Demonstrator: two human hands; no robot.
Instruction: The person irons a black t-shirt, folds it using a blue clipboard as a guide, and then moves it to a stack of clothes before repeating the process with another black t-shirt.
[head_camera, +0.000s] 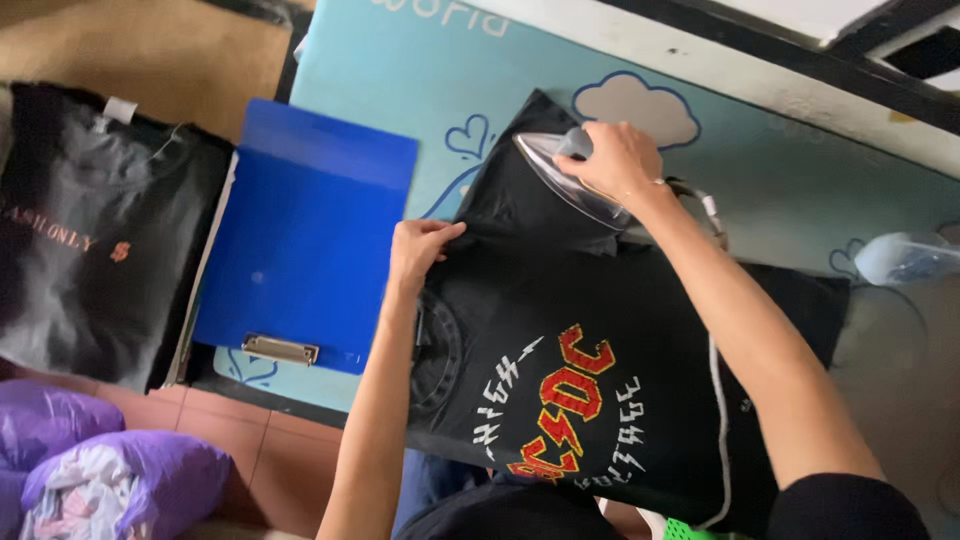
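At the far left a dark garment (95, 240) with pale lettering lies folded flat, and below it a purple bag (110, 475) stuffed with light cloth sits on the tiled floor (270, 440). Next to the folded garment a blue clipboard (300, 245) rests on the pale blue padded worktop (360, 70), its metal clip toward the person. Just right of it, the left hand (422, 250) pinches the edge of a black printed T-shirt (600, 380) near the base of one sleeve, fingers curled over the cloth and holding it taut. The shirt is spread flat across the middle of the worktop, printed side up, its red and white design toward the person. Further right, the right hand (618, 160) is wrapped tight around the handle of an iron (565, 175), whose soleplate sits on the sleeve with its tip pointing left; a white cord (718, 400) trails down along the forearm. At the far right edge a clear spray bottle (905, 258) lies on the worktop. The step in hand looks like pressing the sleeve while the other hand keeps it smooth. The next move probably calls for keeping the pinching fingers clear of the hot tip, gliding without dwelling, and steering around the printed design, which heat could damage.
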